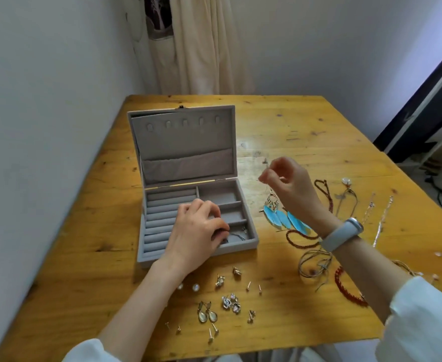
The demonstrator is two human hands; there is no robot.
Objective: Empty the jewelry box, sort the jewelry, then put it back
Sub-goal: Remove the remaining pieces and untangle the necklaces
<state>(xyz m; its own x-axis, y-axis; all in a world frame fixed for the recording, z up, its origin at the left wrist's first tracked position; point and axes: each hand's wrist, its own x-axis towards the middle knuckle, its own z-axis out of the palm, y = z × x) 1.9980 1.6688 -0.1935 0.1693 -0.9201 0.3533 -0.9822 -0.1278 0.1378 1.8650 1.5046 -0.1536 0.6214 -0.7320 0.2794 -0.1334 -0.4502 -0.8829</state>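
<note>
Fingers [265, 176] of the right hand [290, 186] pinch the feather earring [283, 216] (hanging straight down); left hand [196, 231] pinches a chain [236, 235] in the jewelry box [251, 242], directly below it.

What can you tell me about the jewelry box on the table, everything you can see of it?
The box is grey and looks velvet-lined, standing open on the wooden table near its left edge. Its lid tilts back, with a small clasp at its top edge, five small tabs in a row and a slack pocket below. The tray has ring rolls on the left and compartments on the right. The two far compartments look empty; the nearest holds a thin chain, where the left hand reaches in.
</note>
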